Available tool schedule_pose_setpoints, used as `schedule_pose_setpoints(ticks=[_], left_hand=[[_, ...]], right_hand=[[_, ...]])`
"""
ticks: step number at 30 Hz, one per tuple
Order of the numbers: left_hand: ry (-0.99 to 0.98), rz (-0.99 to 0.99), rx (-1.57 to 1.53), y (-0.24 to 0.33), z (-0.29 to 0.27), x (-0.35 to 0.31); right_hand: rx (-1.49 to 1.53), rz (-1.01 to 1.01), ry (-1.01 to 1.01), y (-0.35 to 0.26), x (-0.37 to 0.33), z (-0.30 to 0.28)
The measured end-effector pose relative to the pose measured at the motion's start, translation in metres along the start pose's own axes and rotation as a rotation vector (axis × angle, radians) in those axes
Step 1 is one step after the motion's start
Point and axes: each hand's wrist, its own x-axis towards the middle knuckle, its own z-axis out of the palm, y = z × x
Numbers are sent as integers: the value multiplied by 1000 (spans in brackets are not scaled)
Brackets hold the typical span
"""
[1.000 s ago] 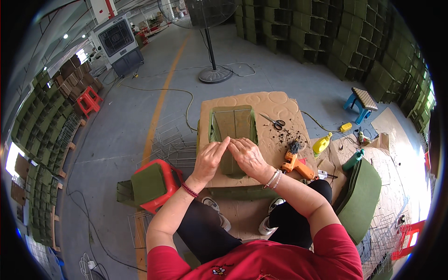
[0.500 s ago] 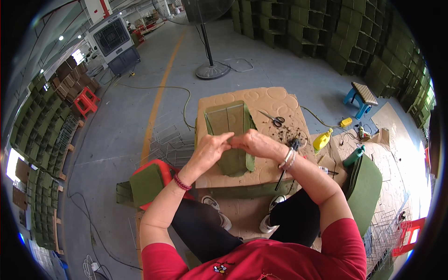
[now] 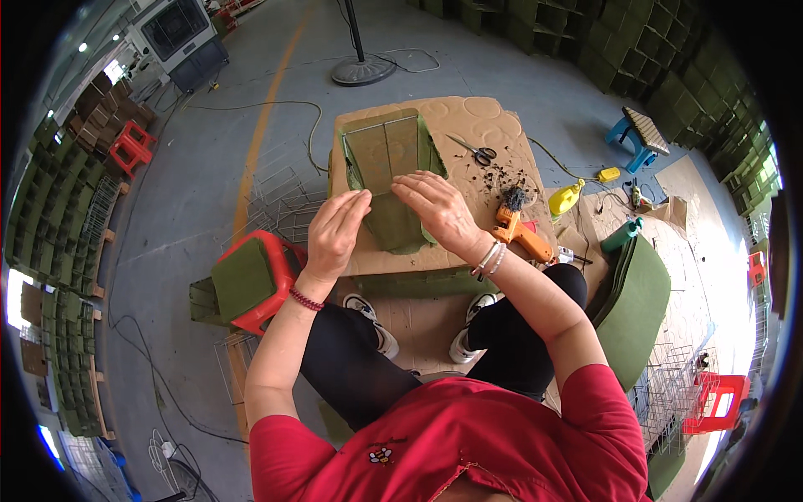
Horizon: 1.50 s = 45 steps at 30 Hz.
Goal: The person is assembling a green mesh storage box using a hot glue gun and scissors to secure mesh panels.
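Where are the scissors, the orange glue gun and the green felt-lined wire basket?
scissors [image 3: 478,152]: head view, on the pivot where the blades meet the handles.
orange glue gun [image 3: 520,235]: head view, on its body.
green felt-lined wire basket [image 3: 381,155]: head view, on its upper felt wall.

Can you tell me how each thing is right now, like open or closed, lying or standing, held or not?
Green felt-covered wire box: lying on the cardboard table, both hands on it.
Left hand: open, fingers against the box's side.
Right hand: flat on the felt, pressing.
Black-handled scissors: lying flat, blades closed.
Orange glue gun: lying down, not held.
Yellow spray bottle: tipped over on the floor.
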Motion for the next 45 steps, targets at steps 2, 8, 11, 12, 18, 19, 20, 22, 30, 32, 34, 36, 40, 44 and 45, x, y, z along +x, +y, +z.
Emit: schedule_pose_setpoints(ticks=[2, 8, 11, 12, 18, 19, 20, 22, 30, 32, 34, 36, 40, 44, 45], left_hand=[[-67, -25, 4, 0, 8, 3], [-320, -145, -84, -5, -1, 25], [-420, -200, -182, -12, -3, 42], [-467, -232, -239, -14, -2, 46], [-366, -238, -199, -6, -7, 47], [-161, -227, -235, -4, -7, 40], [-155, -224, -233, 0, -7, 34], [-81, -219, -175, 10, -5, 23], [-294, -248, -239, 18, 23, 29], [-284, -243, -240, 16, 27, 30], [-279, -241, -243, 13, 30, 35], [-322, -334, -290, 11, 32, 43], [-356, -432, -118, 42, 41, 64], [21, -337, -262, 35, 34, 59], [172, -331, -192, 29, 25, 53]], right_hand=[[-43, 4, -23, -1, 3, 6], [157, 117, -267, 11, 21, 2], [192, 145, -351, 21, 30, -1], [203, 131, -369, 24, 31, -2], [310, 302, -306, 21, 37, -25], [402, 330, -86, 20, 34, -28], [398, 323, -85, 19, 29, -33], [224, 282, -60, 14, 15, -43], [-5, 78, -244, 11, 8, -17], [35, 61, -193, 16, 9, -12], [43, 26, -287, 24, 14, -16], [12, 24, -433, 33, 24, -25], [51, -97, -520, 69, 33, -43], [30, -22, -378, 78, 21, -60], [5, -3, -374, 73, 15, -65]])
